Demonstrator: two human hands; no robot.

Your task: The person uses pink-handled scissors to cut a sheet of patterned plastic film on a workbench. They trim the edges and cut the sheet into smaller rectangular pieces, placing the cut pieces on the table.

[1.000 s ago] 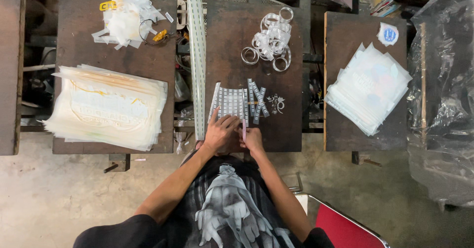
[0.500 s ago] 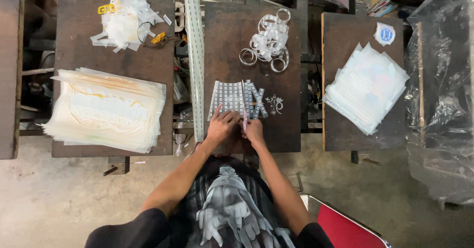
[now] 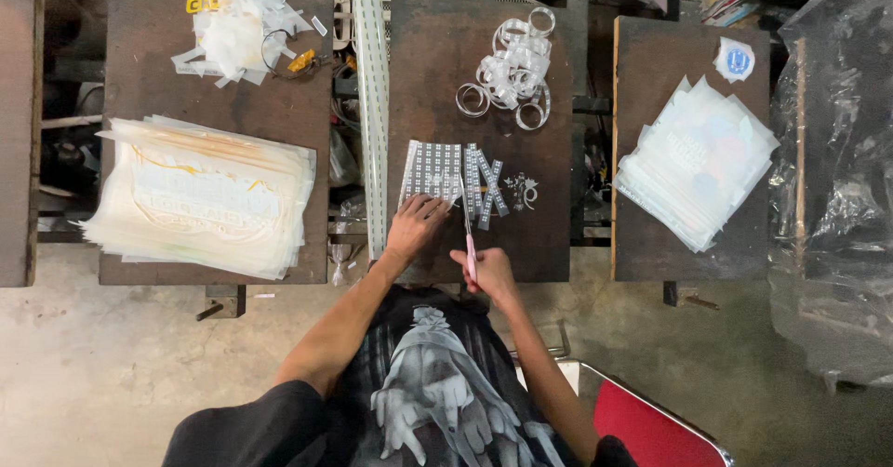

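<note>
My left hand [image 3: 416, 224] presses flat on the near edge of a patterned sheet [image 3: 431, 169] of small printed squares lying on the dark middle table [image 3: 539, 244]. My right hand [image 3: 487, 270] grips pink-handled scissors [image 3: 468, 230], whose blades run up along the sheet's right side. Cut strips [image 3: 486, 184] of the same sheet lie just right of the blades. A small pile of tiny cut pieces [image 3: 523, 190] sits beside the strips.
Curled clear tape rings [image 3: 510, 74] lie at the back of the middle table. A thick stack of cream film sheets [image 3: 205, 197] fills the left table, with plastic scraps [image 3: 237, 30] behind. A stack of clear sheets [image 3: 698, 162] lies on the right table. A red stool [image 3: 651, 420] stands lower right.
My hands have drawn apart: the right one pulled back toward me with the scissors, and the left one stays on the sheet. The camera view shifted slightly.
</note>
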